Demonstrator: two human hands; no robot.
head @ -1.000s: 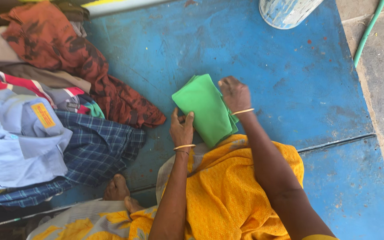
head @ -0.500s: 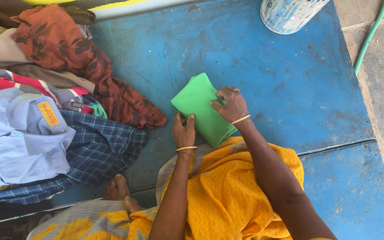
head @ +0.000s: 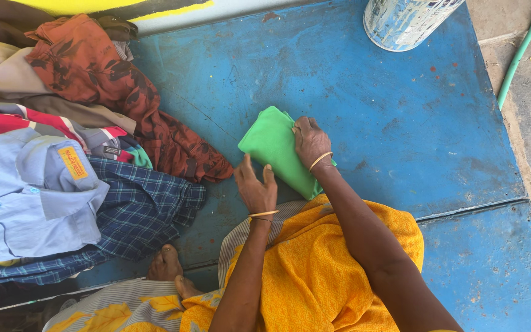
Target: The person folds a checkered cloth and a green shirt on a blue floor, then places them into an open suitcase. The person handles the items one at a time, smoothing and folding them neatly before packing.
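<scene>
A folded green cloth [head: 273, 146] lies on the blue painted floor [head: 401, 123] in front of my lap. My right hand [head: 310, 142] lies flat on top of it, pressing near its right side, fingers pointing away from me. My left hand [head: 255, 186] rests at the cloth's near left edge, fingers spread, thumb touching the cloth. Both wrists wear thin gold bangles. My lap is covered by orange-yellow fabric [head: 314, 264].
A heap of clothes sits at the left: a rust patterned garment [head: 112, 92], a light blue shirt [head: 26, 197], a blue plaid cloth [head: 136, 215]. A paint-stained bucket [head: 407, 21] stands at top. A green hose [head: 520, 52] runs along the right, over grey concrete.
My right hand slid from the cloth's far right edge onto its top. The left hand shifted slightly and opened its fingers. The cloth now looks flatter and more compact.
</scene>
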